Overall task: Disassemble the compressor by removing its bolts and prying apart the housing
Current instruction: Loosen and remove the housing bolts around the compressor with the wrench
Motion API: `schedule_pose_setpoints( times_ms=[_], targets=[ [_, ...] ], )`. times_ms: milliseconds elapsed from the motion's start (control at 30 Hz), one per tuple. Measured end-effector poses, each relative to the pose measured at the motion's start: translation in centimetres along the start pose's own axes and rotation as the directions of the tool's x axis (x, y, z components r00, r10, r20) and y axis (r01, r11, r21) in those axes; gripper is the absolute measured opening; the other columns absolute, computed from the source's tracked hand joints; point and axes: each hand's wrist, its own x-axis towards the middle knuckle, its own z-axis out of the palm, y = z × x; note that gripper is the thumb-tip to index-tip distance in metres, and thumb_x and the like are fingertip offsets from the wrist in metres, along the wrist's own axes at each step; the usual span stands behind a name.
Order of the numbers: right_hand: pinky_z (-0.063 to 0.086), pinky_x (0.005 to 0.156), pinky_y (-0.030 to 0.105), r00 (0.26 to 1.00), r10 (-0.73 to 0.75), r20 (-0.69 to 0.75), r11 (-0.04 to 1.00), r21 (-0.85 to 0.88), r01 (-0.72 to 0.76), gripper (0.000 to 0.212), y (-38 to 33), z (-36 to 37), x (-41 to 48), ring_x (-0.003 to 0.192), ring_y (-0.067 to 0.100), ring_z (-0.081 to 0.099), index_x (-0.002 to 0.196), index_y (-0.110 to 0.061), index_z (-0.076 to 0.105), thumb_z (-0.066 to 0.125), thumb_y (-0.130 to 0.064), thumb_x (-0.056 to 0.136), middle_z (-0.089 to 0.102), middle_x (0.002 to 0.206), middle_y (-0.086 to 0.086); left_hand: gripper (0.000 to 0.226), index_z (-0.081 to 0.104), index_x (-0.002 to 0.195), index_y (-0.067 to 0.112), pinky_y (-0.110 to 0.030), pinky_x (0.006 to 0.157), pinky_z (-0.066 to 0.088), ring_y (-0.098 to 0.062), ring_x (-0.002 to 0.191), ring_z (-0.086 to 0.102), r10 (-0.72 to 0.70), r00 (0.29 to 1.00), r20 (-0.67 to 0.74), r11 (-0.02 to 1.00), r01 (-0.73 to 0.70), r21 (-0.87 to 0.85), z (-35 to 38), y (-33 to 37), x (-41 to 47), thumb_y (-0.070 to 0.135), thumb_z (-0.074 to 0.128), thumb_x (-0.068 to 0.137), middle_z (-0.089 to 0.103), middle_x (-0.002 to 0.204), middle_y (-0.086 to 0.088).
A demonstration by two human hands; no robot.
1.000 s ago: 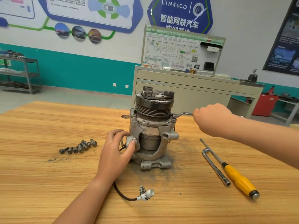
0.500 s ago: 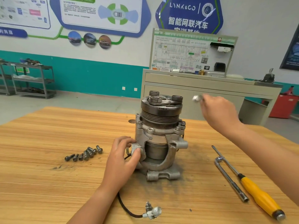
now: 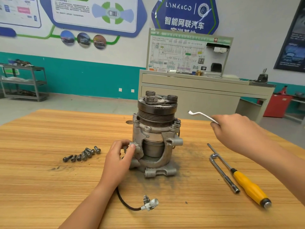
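The grey metal compressor [image 3: 156, 134] stands upright on the wooden table [image 3: 41, 187], pulley end up. My left hand [image 3: 120, 156] grips a lug on its lower left side, thumb pressed on the housing. My right hand [image 3: 234, 129] is raised to the right of the compressor and holds a thin silver wrench [image 3: 200, 115] whose bent tip points left, clear of the pulley. Several removed bolts [image 3: 82, 154] lie in a row left of the compressor. A black cable with a white connector [image 3: 149, 204] trails from the base toward me.
An L-shaped socket wrench [image 3: 222, 174] and a yellow-handled screwdriver [image 3: 247, 187] lie on the table to the right. Dark grit surrounds the compressor base. A grey cabinet with a wiring display board [image 3: 189, 90] stands behind the table; a metal shelf [image 3: 24, 80] is at far left.
My right hand lifted the wrench away from the compressor's upper right bolt and swung it up and out to the right. My left hand kept its hold on the housing.
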Motion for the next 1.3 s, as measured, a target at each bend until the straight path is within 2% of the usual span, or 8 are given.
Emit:
schedule_pose_setpoints(
  times_ms=[167, 333, 600, 800, 867, 1000, 1167, 1300],
  targets=[
    [0.047, 0.059, 0.029, 0.996, -0.058, 0.064, 0.997, -0.051, 0.061, 0.027, -1.5, 0.6, 0.1, 0.072, 0.019, 0.054, 0.109, -0.022, 0.058, 0.033, -0.026, 0.097, 0.054, 0.077, -0.001, 0.008, 0.063, 0.088, 0.028, -0.004, 0.07, 0.037, 0.01, 0.09, 0.052, -0.05, 0.999, -0.005, 0.998, 0.05, -0.028, -0.1, 0.1, 0.0, 0.023, 0.057, 0.09, 0.061, 0.098, 0.009],
    [0.043, 0.059, 0.028, 0.988, -0.099, 0.118, 0.979, -0.168, 0.118, 0.025, -2.5, 0.0, 0.8, 0.075, 0.02, 0.052, 0.113, -0.02, 0.056, 0.039, -0.016, 0.095, 0.05, 0.079, 0.0, 0.009, 0.064, 0.088, 0.027, -0.001, 0.067, 0.037, 0.001, 0.094, 0.055, -0.089, 0.996, 0.002, 0.994, 0.089, -0.064, -0.1, 0.3, 0.0, 0.022, 0.057, 0.091, 0.063, 0.099, 0.005],
    [0.023, 0.038, 0.024, 0.951, -0.214, 0.224, 0.852, -0.434, 0.294, 0.018, -4.4, -1.8, 0.6, 0.046, 0.013, 0.027, 0.107, -0.012, 0.051, 0.043, -0.005, 0.092, 0.031, 0.06, -0.001, 0.018, 0.067, 0.102, 0.015, -0.012, 0.076, 0.04, -0.008, 0.1, 0.058, -0.144, 0.989, 0.036, 0.984, 0.146, -0.097, -0.2, 0.4, 0.0, 0.024, 0.055, 0.092, 0.066, 0.103, 0.002],
    [0.033, 0.039, 0.025, 0.949, -0.219, 0.225, 0.84, -0.452, 0.301, 0.045, -4.5, -1.3, 0.1, 0.052, 0.018, 0.04, 0.139, -0.001, 0.026, 0.031, -0.02, 0.098, 0.029, 0.057, 0.003, 0.017, 0.067, 0.099, 0.017, -0.016, 0.077, 0.042, -0.008, 0.099, 0.059, -0.146, 0.988, 0.039, 0.984, 0.15, -0.098, -0.1, 0.5, -0.1, 0.025, 0.054, 0.092, 0.066, 0.101, 0.003],
    [0.027, 0.037, 0.026, 0.948, -0.222, 0.226, 0.825, -0.475, 0.306, 0.041, -5.0, -1.6, 0.1, 0.047, 0.019, 0.035, 0.135, 0.001, 0.033, 0.037, -0.015, 0.097, 0.029, 0.058, 0.003, 0.017, 0.067, 0.099, 0.017, -0.018, 0.078, 0.042, -0.009, 0.099, 0.059, -0.146, 0.989, 0.038, 0.983, 0.149, -0.103, -0.1, 0.5, -0.1, 0.025, 0.054, 0.092, 0.067, 0.101, 0.003],
    [0.023, 0.037, 0.025, 0.948, -0.2, 0.246, 0.84, -0.455, 0.296, 0.015, -5.7, -2.3, 0.0, 0.045, 0.015, 0.029, 0.104, -0.01, 0.053, 0.043, -0.008, 0.093, 0.03, 0.059, 0.0, 0.012, 0.065, 0.095, 0.023, -0.015, 0.076, 0.041, -0.007, 0.098, 0.059, -0.144, 0.989, 0.039, 0.984, 0.147, -0.103, -0.1, 0.4, -0.1, 0.026, 0.054, 0.092, 0.066, 0.099, 0.005],
    [0.035, 0.051, 0.026, 0.946, -0.196, 0.259, 0.861, -0.415, 0.292, 0.037, -6.3, -1.9, -0.5, 0.082, 0.026, 0.06, 0.127, -0.004, 0.048, 0.045, 0.0, 0.091, 0.048, 0.077, 0.004, 0.016, 0.066, 0.098, 0.02, -0.02, 0.078, 0.042, -0.009, 0.099, 0.059, -0.137, 0.99, 0.043, 0.986, 0.141, -0.088, -0.1, 0.3, 0.0, 0.028, 0.052, 0.093, 0.066, 0.1, 0.005],
    [0.024, 0.038, 0.026, 0.937, -0.224, 0.268, 0.82, -0.468, 0.33, 0.014, -6.2, -2.7, 0.1, 0.053, 0.019, 0.035, 0.089, -0.012, 0.049, 0.047, 0.002, 0.087, 0.031, 0.06, 0.001, 0.016, 0.065, 0.098, 0.021, -0.023, 0.08, 0.042, -0.01, 0.1, 0.059, -0.136, 0.99, 0.047, 0.986, 0.139, -0.086, -0.1, 0.3, -0.1, 0.028, 0.052, 0.093, 0.066, 0.1, 0.005]
  ],
)
